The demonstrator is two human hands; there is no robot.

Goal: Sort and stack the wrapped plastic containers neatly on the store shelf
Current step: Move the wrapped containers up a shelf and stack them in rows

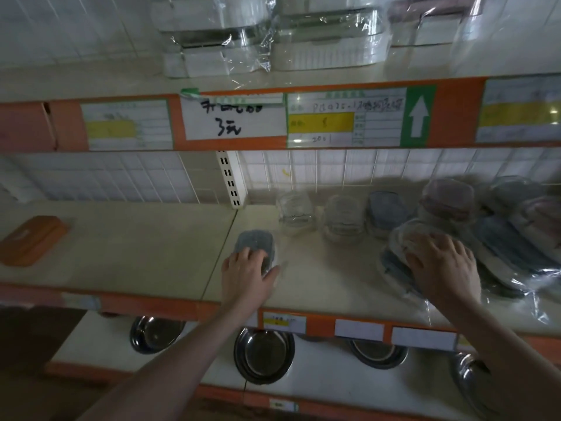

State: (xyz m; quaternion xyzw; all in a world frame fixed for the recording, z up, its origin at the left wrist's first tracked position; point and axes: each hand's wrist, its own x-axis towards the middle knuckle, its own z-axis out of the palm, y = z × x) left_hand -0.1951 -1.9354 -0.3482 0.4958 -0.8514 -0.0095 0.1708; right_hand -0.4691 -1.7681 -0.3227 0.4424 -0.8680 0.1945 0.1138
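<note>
On the middle shelf [151,253], my left hand [246,275] grips a small blue-lidded wrapped container [253,243] that stands alone near the shelf's seam. My right hand [440,262] rests with curled fingers on a wrapped pack of containers [400,238] lying tilted at the front of a loose pile. Behind it stand a clear container [296,212], a grey-lidded one [341,221], a blue one [385,211] and a pink-lidded one [446,202]. More wrapped packs [522,232] lie heaped at the far right.
An orange lid-like box [32,240] lies at the shelf's left. Larger wrapped white boxes [328,41] stand on the shelf above, behind price labels [233,118]. Steel bowls [264,355] sit on the shelf below. A slotted upright [230,177] divides the tiled back wall.
</note>
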